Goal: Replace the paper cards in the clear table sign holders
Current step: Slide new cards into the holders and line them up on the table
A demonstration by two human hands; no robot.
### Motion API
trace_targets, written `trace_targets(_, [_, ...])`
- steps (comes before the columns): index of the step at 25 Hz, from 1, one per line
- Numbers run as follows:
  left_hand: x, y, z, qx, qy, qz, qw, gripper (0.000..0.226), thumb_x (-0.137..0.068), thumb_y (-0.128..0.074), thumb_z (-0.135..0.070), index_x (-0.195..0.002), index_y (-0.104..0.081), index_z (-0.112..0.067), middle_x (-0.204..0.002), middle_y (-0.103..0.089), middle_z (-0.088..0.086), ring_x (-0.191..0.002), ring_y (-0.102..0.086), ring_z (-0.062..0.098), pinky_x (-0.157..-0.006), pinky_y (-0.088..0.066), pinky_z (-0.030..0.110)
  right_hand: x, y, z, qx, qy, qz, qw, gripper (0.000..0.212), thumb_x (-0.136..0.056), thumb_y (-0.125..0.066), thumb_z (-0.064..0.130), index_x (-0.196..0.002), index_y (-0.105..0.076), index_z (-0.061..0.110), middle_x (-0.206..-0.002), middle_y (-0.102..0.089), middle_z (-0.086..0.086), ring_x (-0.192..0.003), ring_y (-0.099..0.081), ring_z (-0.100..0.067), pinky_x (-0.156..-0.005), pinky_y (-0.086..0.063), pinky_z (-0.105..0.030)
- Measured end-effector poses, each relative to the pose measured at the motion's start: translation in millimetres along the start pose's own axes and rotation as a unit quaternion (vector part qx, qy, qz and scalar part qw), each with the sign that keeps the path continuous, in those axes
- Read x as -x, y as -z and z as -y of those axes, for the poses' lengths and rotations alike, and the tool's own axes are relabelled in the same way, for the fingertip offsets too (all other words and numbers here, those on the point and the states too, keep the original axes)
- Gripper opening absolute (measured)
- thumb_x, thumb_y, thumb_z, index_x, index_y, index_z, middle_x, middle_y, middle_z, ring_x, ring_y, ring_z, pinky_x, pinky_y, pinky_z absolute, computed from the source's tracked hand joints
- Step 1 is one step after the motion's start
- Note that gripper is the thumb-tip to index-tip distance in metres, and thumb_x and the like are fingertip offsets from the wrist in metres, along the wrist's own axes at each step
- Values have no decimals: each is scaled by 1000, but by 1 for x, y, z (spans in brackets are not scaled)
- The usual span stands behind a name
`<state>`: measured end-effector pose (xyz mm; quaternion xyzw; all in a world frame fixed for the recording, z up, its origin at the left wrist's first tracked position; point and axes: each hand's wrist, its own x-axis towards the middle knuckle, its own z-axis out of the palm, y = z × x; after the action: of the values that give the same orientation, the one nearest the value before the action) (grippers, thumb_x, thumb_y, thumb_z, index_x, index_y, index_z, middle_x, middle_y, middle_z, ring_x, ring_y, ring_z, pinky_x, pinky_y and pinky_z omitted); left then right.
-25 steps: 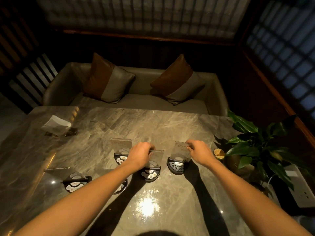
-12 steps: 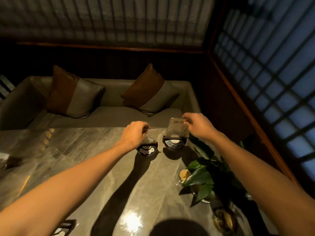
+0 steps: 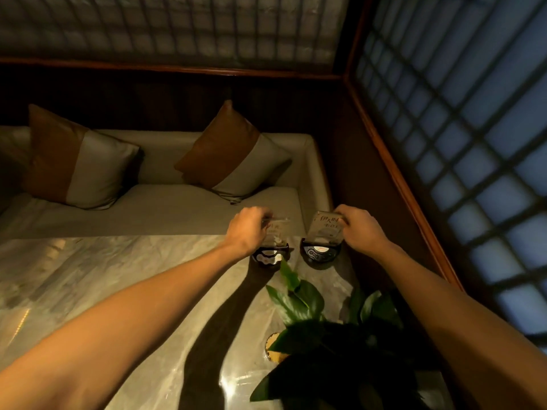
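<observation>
Two clear sign holders on round black bases stand at the far right corner of the marble table (image 3: pixel 118 276). My left hand (image 3: pixel 247 232) grips the top of the left sign holder (image 3: pixel 272 250), whose clear panel is partly hidden behind my fingers. The top right edge of the right sign holder (image 3: pixel 322 235) is pinched by my right hand (image 3: pixel 359 227); a card with dark printed characters shows inside this holder. Both bases rest on the tabletop, close to the far edge.
A leafy potted plant (image 3: pixel 319 329) sits on the table just in front of the holders, between my forearms. Behind the table is a beige sofa (image 3: pixel 165 202) with two brown-and-grey cushions. A lattice window wall (image 3: pixel 458 143) runs along the right.
Both hands carried the two holders from the table's middle to its far right corner. The view swung right, so the other holders on the left dropped out of sight.
</observation>
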<state>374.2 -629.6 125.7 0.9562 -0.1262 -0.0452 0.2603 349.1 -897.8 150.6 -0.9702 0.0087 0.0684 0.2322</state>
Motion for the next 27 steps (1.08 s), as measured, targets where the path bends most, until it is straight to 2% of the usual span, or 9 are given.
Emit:
trace_targets(5, [-35,-34,-19,-8,-10,24,1000,32,-91,-61,-3,-118,-70,-19,-112,-73,3,-105,-67,21,-87,-57,40,-24,-12,-37,-5,-14,9,1000,19,-99,-50,10,-108,-63,20,-109,-68,-4,-99,-65,-24,-75,-56,-40])
trace_targets(9, [-53,-53,-23,-15,-15,40,999,29,-90,-59,-2,-111,-72,-19,-107,-74,4,-101,-68,25,-85,-56,42,-39,-21,-53,-12,-7,26,1000,20,-98,-50,8,-106,-64,21,-110,-68,-4,-100,-65,-25,-80,-58,-45])
trace_targets(14, [-68,-62,-23,-3,-24,52,998,30,-89,-63,-3,-113,-70,-19,-110,-73,4,-103,-68,23,-86,-58,44,-53,-33,-69,-8,-32,44,998,21,-101,-49,10,-114,-64,17,-113,-67,-4,-102,-64,-22,-69,-46,-26])
trace_targets(18, [-74,-60,-20,-10,-15,73,997,31,-90,-62,-4,-117,-66,-19,-114,-71,5,-107,-66,24,-87,-58,44,-57,-33,-74,-21,-52,50,997,19,-102,-49,10,-113,-63,17,-109,-64,-2,-103,-62,-19,-65,-44,-21])
trace_targets(22, [-65,-50,-21,-1,-7,86,996,43,-92,-64,-14,-134,-56,-18,-131,-62,8,-119,-59,27,-95,-54,44,-54,-27,-66,-7,-75,71,995,30,-94,-56,4,-120,-62,18,-115,-67,-5,-109,-64,-24,-80,-55,-34])
trace_targets(24, [-54,-36,-16,-4,0,75,997,52,-91,-65,-19,-141,-50,-17,-137,-56,9,-125,-55,29,-101,-49,45,-49,-18,-57,51,-69,81,993,43,-91,-59,8,-133,-56,18,-125,-63,-10,-116,-60,-29,-91,-53,-42])
trace_targets(27, [-32,-4,2,-1,30,70,997,53,-89,-66,-27,-139,-53,-18,-141,-55,8,-130,-51,29,-107,-44,44,-42,1,-31,108,-69,49,991,54,-92,-60,14,-144,-47,15,-135,-55,-17,-125,-53,-37,-101,-45,-52])
